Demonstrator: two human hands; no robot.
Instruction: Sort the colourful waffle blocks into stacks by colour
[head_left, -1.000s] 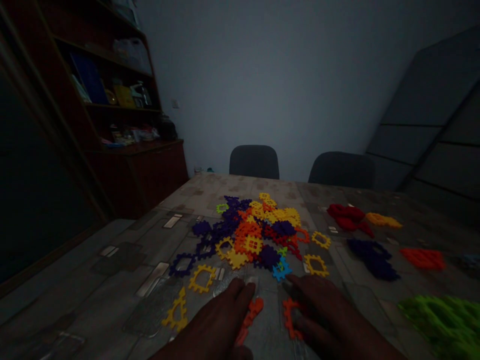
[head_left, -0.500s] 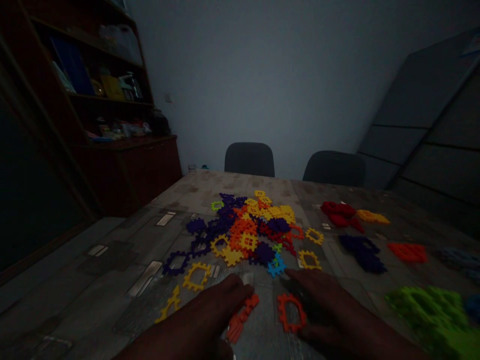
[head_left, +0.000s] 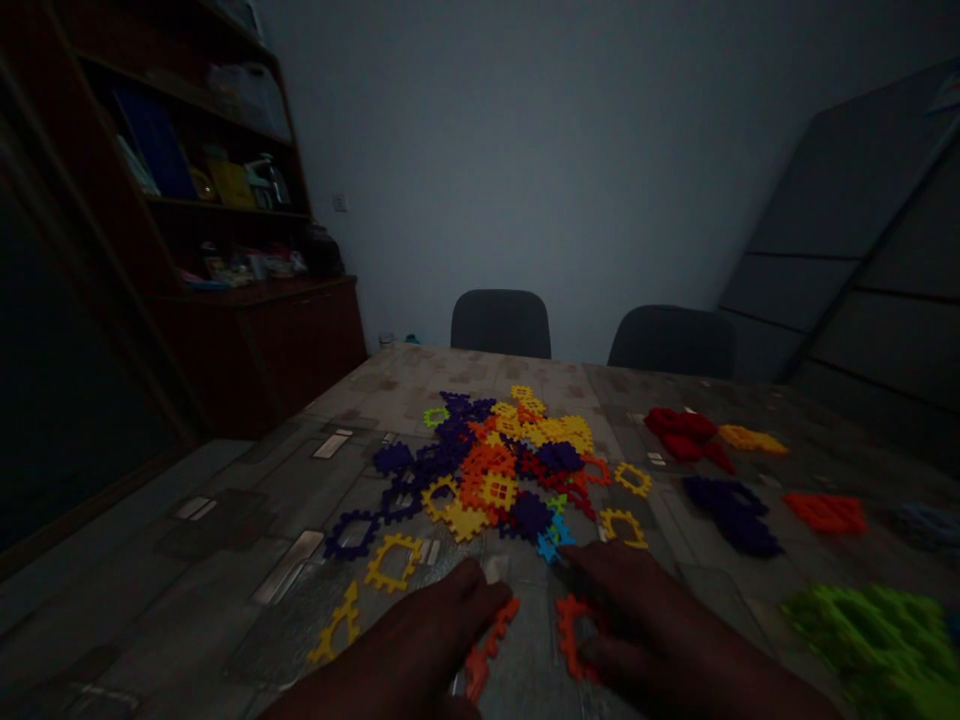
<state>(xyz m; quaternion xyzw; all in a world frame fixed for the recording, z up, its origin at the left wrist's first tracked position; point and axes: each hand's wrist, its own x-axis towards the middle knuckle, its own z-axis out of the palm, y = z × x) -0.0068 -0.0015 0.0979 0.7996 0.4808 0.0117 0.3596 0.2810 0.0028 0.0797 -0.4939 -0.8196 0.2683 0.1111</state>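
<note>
The left hand (head_left: 431, 640) lies low over the near edge of the counter (head_left: 247, 510), fingers loosely extended, their tips touching the orange strip piece (head_left: 487, 645); whether it grips the piece cannot be told in the dim light. The right hand (head_left: 645, 630) rests with curled fingers over the orange ring piece (head_left: 574, 630), covering its right side; a firm grasp cannot be confirmed.

Compared with half a second ago, the right hand's fingers have closed further over the ring piece, which then lay mostly exposed. The left hand keeps roughly the same place (the view has shifted slightly).

The strip piece has its long axis running from near-left to far-right, the far end pointing toward the central pile (head_left: 502, 465). The ring piece lies flat, its opening facing up.

Count: two orange pieces at the hands. Three loose yellow pieces sit left of the hands. Sorted heaps at the right: one red heap (head_left: 684, 432), one yellow heap (head_left: 752, 438), one purple heap (head_left: 731, 512), one orange heap (head_left: 827, 512), one green heap (head_left: 877, 630). Two chairs (head_left: 501, 322) stand behind the counter.
</note>
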